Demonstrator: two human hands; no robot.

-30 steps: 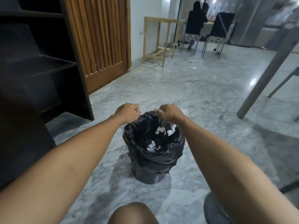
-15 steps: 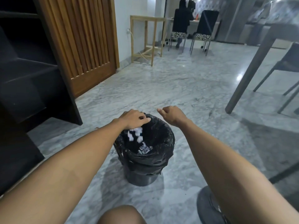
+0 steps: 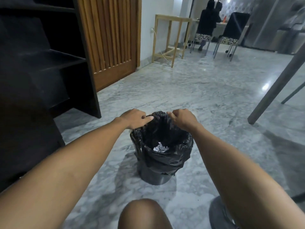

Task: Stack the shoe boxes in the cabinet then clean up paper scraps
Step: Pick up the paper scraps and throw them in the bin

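Note:
A small bin lined with a black bag [image 3: 165, 156] stands on the marble floor in front of my knee. White paper scraps [image 3: 159, 148] lie at its bottom. My left hand [image 3: 135, 118] hovers over the bag's far left rim, fingers stretched out loosely and nothing visible in them. My right hand [image 3: 181, 119] is over the far right rim with its fingers curled in and the fingertips next to the bag's edge; I see no paper in it. The dark cabinet [image 3: 49, 66] with its shelves stands to the left. No shoe box can be made out in it.
A slatted wooden door [image 3: 112, 40] is beside the cabinet. A grey table leg [image 3: 274, 86] slants down at the right. Far back are a wooden stand [image 3: 170, 35], two chairs and a person in dark clothes [image 3: 208, 19].
Scraps dropped from my right hand, then from my left, and now lie in the bin. Nothing is falling now. Both hands stay over the far rim.

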